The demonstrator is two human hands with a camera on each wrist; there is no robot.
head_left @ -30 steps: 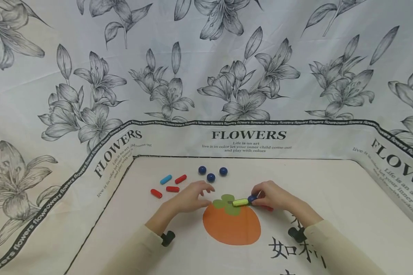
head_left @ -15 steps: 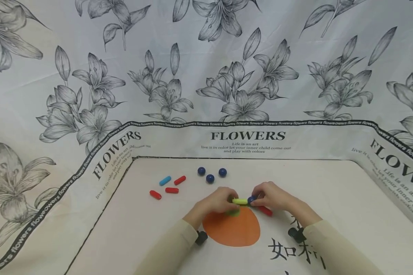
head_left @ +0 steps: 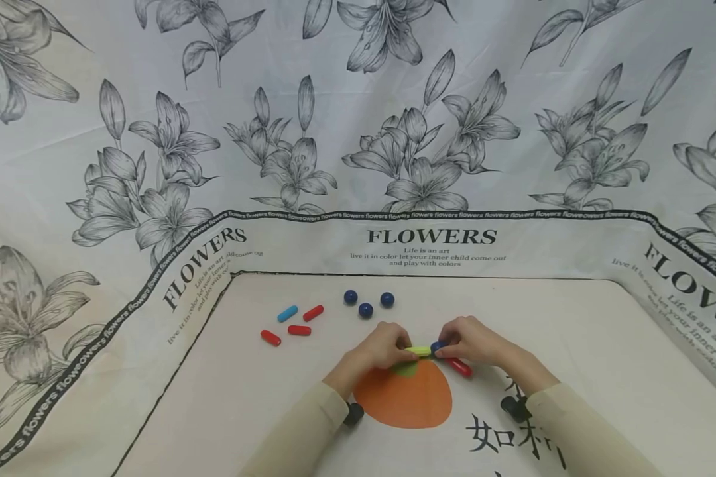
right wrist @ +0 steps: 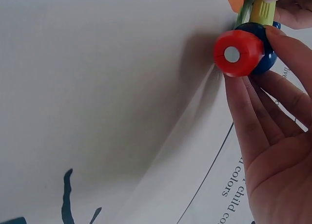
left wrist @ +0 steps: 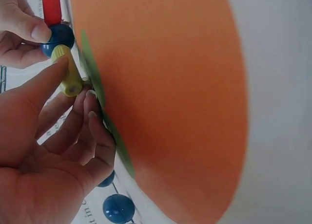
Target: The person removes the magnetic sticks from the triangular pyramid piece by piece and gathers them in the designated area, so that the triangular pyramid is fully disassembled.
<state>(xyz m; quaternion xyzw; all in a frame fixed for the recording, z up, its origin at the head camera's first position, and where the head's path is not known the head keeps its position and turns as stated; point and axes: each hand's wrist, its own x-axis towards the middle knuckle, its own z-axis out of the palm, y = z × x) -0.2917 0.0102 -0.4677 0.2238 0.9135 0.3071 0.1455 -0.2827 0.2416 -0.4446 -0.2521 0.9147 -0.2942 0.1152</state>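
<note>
My left hand (head_left: 383, 346) pinches a yellow-green rod (left wrist: 72, 78) between thumb and fingers, above the printed leaves of an orange persimmon. The rod's far end meets a dark blue ball (left wrist: 60, 38). With thumb and fingertips, my right hand (head_left: 473, 341) holds that ball. A red rod (head_left: 459, 367) joins the same ball and points toward the near right in the head view. In the right wrist view the red rod's end (right wrist: 232, 54) faces the camera and shows a pale round disc.
Farther back lie several loose pieces: dark blue balls (head_left: 366, 311), red rods (head_left: 299, 330) and a light blue rod (head_left: 288, 313). The cloth carries a printed orange persimmon (head_left: 403, 397) and black characters (head_left: 490, 433). A flower-patterned curtain (head_left: 417, 146) rises behind.
My left hand has moved right and taken hold of the yellow-green rod. The right hand keeps the ball in about the same place. Loose pieces lie unmoved.
</note>
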